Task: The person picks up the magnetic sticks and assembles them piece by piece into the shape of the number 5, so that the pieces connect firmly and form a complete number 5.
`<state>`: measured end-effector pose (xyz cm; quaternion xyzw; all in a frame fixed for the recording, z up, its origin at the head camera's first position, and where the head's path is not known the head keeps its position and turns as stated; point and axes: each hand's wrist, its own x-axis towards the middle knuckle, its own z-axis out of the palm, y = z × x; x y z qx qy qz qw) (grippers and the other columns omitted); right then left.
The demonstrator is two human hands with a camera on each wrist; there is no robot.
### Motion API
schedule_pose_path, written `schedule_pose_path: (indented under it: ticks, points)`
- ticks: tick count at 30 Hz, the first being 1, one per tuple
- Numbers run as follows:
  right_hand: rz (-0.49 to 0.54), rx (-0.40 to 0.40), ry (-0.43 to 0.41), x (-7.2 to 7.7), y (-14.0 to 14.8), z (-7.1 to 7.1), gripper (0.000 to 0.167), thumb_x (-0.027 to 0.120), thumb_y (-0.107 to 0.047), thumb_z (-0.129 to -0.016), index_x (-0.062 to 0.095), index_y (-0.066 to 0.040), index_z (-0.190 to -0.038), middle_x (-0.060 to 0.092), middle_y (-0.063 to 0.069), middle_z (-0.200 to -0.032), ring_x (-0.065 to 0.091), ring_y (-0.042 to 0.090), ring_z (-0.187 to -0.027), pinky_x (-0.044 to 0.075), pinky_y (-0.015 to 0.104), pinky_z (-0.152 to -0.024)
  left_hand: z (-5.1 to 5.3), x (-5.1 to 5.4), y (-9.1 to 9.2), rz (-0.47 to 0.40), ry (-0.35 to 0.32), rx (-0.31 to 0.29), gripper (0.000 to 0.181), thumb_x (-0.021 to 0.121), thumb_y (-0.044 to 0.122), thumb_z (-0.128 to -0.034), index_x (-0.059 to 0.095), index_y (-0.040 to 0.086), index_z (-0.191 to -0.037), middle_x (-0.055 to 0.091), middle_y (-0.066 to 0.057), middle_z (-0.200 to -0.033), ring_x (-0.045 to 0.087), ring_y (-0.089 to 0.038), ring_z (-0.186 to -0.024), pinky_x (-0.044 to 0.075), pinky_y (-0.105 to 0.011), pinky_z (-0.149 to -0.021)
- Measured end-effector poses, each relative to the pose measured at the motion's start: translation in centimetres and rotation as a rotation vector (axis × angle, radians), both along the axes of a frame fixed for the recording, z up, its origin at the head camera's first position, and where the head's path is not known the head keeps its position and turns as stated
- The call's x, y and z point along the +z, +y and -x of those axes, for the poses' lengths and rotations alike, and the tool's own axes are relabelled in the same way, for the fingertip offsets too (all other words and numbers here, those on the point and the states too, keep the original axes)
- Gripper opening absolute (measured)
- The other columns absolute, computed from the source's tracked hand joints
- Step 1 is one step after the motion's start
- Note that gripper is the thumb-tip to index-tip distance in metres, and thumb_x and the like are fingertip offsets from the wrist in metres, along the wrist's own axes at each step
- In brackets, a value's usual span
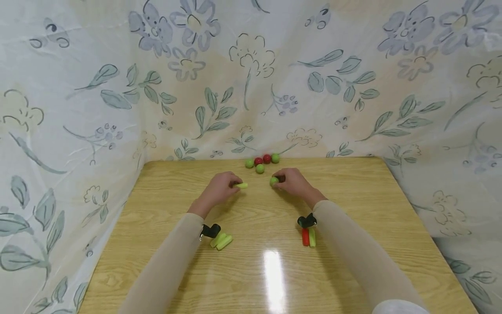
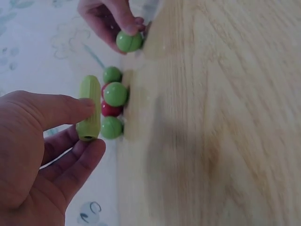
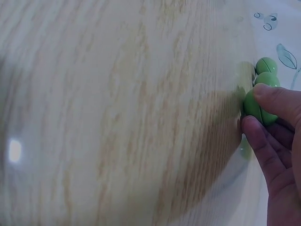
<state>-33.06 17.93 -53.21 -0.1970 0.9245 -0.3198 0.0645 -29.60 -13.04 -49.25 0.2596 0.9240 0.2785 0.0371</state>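
Flowered cloth (image 1: 251, 124) hangs behind a wood-grain desk (image 1: 251, 226), with a cluster of red and green balls (image 1: 260, 168) at its far edge. Just in front, the left hand (image 1: 221, 186) pinches a ribbed green stick (image 1: 242, 186) between thumb and fingers; the right hand (image 1: 292, 181) pinches a green ball (image 1: 274, 181). Both look light and stiff. The glossy ball probably slips or rolls easily, so gripping across its middle seems best; the stick's ribs should give purchase mid-length.
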Motion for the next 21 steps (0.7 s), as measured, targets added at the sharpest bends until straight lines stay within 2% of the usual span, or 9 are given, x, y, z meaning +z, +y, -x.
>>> schedule_pose_path:
  ticks: [5, 11, 21]
  points:
    - [0.001, 0.012, 0.011, -0.2, -0.1, 0.2, 0.035, 0.086, -0.015, -0.097, 0.078, -0.001, -0.128, 0.075, 0.007, -0.107, 0.065, 0.020, -0.094, 0.057, 0.038, -0.085, 1.0, -0.2, 1.1, 0.027, -0.010, -0.023, 0.020, 0.079, 0.008, -0.0993, 0.082, 0.004, -0.119, 0.074, -0.006, -0.107, 0.065, -0.020, -0.092, 0.057, -0.039, -0.087]
    - [-0.004, 0.000, -0.008, -0.1, -0.1, 0.1, 0.035, 0.086, -0.016, -0.097, 0.078, -0.003, -0.129, 0.074, 0.006, -0.108, 0.064, 0.020, -0.094, 0.057, 0.038, -0.086, 2.0, -0.9, 2.7, 0.047, -0.017, -0.020, 0.020, 0.079, 0.007, -0.0989, 0.082, 0.004, -0.118, 0.074, -0.007, -0.106, 0.064, -0.020, -0.093, 0.056, -0.038, -0.088]
    - [-0.008, 0.011, 0.006, -0.2, -0.3, 0.2, 0.035, 0.085, -0.017, -0.097, 0.078, -0.004, -0.128, 0.075, 0.005, -0.108, 0.064, 0.020, -0.094, 0.056, 0.037, -0.084, 3.0, -2.3, 4.9, -0.006, -0.021, 0.012, 0.016, 0.078, 0.007, -0.1000, 0.082, 0.005, -0.115, 0.075, -0.008, -0.110, 0.067, -0.024, -0.104, 0.054, -0.041, -0.099]
